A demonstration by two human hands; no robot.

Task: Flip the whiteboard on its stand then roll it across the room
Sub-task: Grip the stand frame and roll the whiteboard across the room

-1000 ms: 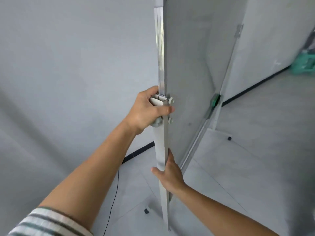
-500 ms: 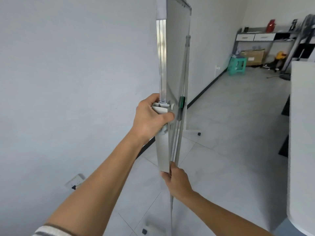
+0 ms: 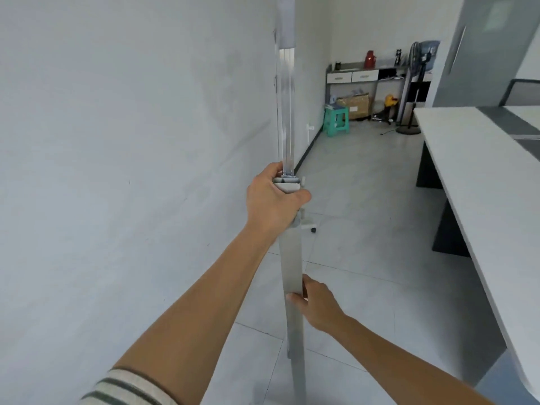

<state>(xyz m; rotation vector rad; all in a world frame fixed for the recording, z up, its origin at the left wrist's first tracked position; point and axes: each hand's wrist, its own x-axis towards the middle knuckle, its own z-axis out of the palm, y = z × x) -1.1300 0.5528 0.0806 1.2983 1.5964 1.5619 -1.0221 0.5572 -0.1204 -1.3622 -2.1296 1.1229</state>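
Note:
The whiteboard [image 3: 285,83] stands edge-on right in front of me, so only its thin metal frame shows, rising out of the top of the view. Below it runs the grey post of the stand [image 3: 290,264], down to the floor. My left hand [image 3: 273,201] is wrapped around the top of that post at the pivot bracket. My right hand [image 3: 317,304] grips the same post lower down, thumb across its near face. One castor of the stand [image 3: 313,229] shows on the floor behind.
A plain wall [image 3: 131,171] runs close along the left. A long white table [image 3: 482,182] fills the right side. Tiled floor stretches ahead to a green stool [image 3: 336,120], a shelf unit [image 3: 359,74], a cardboard box and a standing fan [image 3: 412,83].
The board has swung from showing its grey face to fully edge-on, and the view now opens down the room. Both hands have kept their hold on the post.

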